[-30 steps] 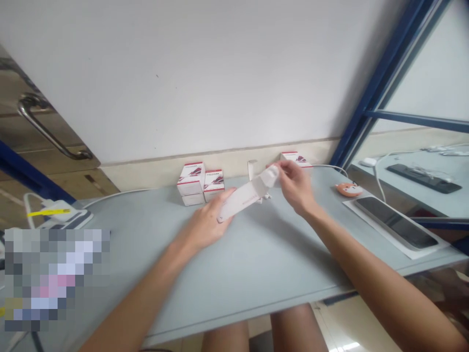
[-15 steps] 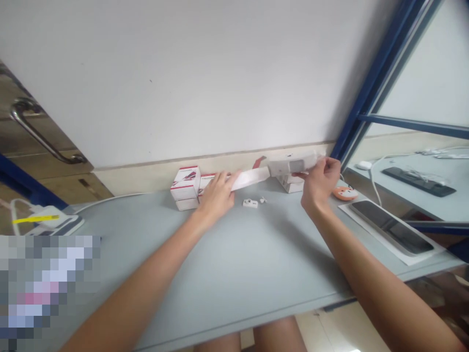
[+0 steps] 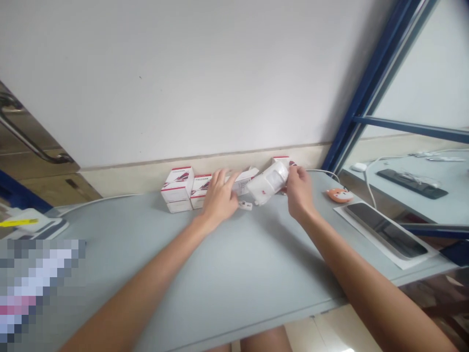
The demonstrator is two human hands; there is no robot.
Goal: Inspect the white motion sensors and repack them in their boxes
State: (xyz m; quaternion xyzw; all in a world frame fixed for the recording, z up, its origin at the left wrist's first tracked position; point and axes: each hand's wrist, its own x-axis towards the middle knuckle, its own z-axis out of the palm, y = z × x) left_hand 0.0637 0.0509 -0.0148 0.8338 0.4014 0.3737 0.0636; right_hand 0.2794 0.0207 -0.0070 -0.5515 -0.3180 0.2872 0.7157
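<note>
Taking clock directions from the middle of the grey desk [image 3: 234,254], the right hand [image 3: 301,191] is at 1 o'clock, fingers curled closed, pinching 1 end of a white windowed insert [image 3: 267,187] held tilted. The left hand [image 3: 220,198] is near 12 o'clock, fingers partly spread beside a white carton [image 3: 242,183]; I cannot tell whether they grip it. A small white piece [image 3: 246,205] lies by its thumb. White-and-red boxes [image 3: 178,188] stand at 11 o'clock.

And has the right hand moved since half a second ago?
Yes: the right hand has moved left, farther from the fixed blue post.
</note>
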